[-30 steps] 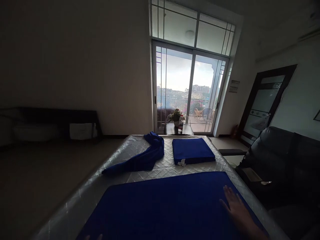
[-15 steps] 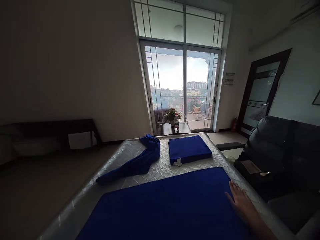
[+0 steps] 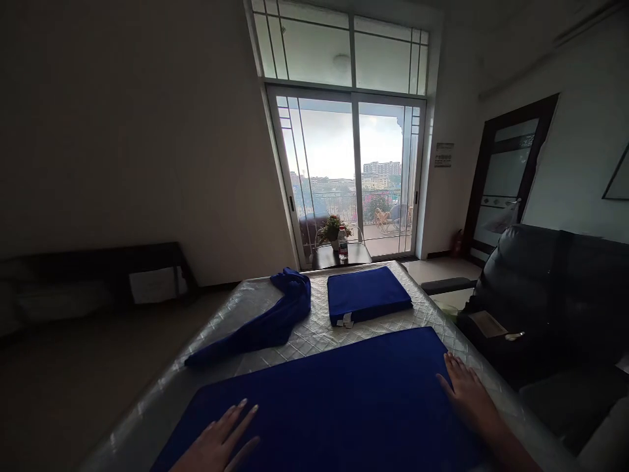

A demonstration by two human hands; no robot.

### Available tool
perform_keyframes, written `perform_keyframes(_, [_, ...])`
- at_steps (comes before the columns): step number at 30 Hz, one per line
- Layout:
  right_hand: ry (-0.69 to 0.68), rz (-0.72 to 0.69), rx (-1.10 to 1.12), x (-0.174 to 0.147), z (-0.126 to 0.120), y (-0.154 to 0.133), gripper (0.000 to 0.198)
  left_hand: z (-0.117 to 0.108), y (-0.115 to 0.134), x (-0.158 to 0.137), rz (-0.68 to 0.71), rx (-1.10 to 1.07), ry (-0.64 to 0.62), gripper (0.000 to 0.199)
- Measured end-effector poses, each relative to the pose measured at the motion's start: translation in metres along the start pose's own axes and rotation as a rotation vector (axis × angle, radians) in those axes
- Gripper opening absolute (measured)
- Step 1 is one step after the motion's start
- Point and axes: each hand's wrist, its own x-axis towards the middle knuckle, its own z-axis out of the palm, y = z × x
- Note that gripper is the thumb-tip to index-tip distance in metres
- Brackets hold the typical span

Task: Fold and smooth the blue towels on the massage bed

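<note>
A large blue cloth [image 3: 339, 400] lies spread flat across the near part of a mattress [image 3: 314, 328] with a shiny quilted cover. On the cloth's left part is my left hand [image 3: 221, 439], its fingers spread and holding nothing. My right hand [image 3: 466, 390] rests with fingers stretched along the cloth's right edge, near its far right corner. Beyond the cloth sits a neatly folded blue cloth [image 3: 368, 295] with small white tags [image 3: 346, 320] at its front corner. To its left, a crumpled blue cloth [image 3: 265, 328] stretches diagonally toward the mattress's left edge.
A black armchair [image 3: 570, 282] stands close on the right, with a flat brown item [image 3: 489, 324] on it. Past the mattress's far end, a small dark table [image 3: 358, 256] bears a potted plant [image 3: 334, 229] and a bottle [image 3: 343, 245], before sliding glass doors [image 3: 356, 164].
My left hand has come into view from below, over the left part of the spread cloth. My right hand stays at the right edge. The view has shifted slightly.
</note>
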Motion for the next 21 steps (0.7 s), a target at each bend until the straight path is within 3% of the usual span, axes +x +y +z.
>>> perform_keyframes(2, [-0.007,0.007,0.005,-0.002,-0.002,-0.002,0.084,-0.003,0.022,0.035,0.06,-0.094,-0.067,0.056])
perform_keyframes(4, [0.001,0.012,0.01,-0.003,-0.003,-0.003,0.083,-0.002,0.038,0.064,0.085,-0.115,-0.02,0.056])
perform_keyframes(7, [0.016,0.016,0.01,-0.003,-0.002,-0.002,0.083,0.012,0.034,0.089,0.106,-0.057,0.076,0.054])
perform_keyframes(11, [0.017,0.01,-0.009,0.0,0.003,0.002,0.082,0.036,-0.006,0.09,0.061,-0.029,0.143,0.051])
perform_keyframes(14, [0.039,-0.006,-0.012,0.001,0.006,0.004,0.083,0.04,-0.025,0.083,0.028,-0.006,0.131,0.051])
perform_keyframes(21, [0.031,0.007,-0.116,0.008,0.009,0.012,0.081,0.02,-0.013,0.075,-0.016,0.12,0.068,0.053])
